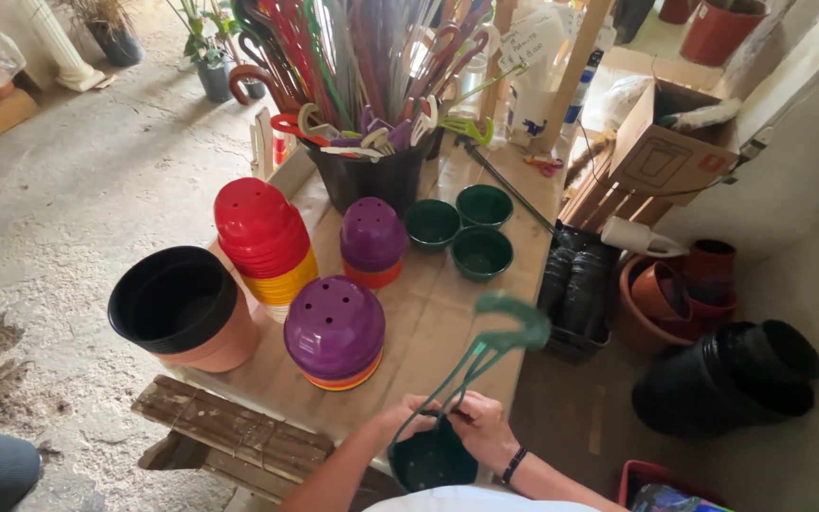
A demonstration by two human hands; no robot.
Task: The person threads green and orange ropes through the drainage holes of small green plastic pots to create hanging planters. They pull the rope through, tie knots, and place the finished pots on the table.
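From the head camera, both forearms reach in from the bottom edge and meet over a small dark green pot (431, 460) held just above the near edge of the wooden table (433, 327). The left hand (405, 417) curls over the pot's left rim, its fingers closed on the rim where a strand meets it. The right hand (482, 427), with a dark band at the wrist, closes on the right rim, thumb and fingers pinching the strands of a green plastic hanger (495, 343), which rise together and end in a hook up and to the right of the hands.

On the table stand three more green pots (457, 230) in a cluster, a purple upturned stack (335, 329) near the hands, a second purple stack (372, 239) behind it, and a red and yellow stack (264, 237) to the left. A large terracotta pot with a black liner (185, 308) sits at the left edge. A black bucket (372, 175) at the far end is crammed with coloured hangers. The floor is bare concrete; black nested pots (732, 374) lie on it at the right, beside terracotta pots (675, 294) and a cardboard box (661, 152).
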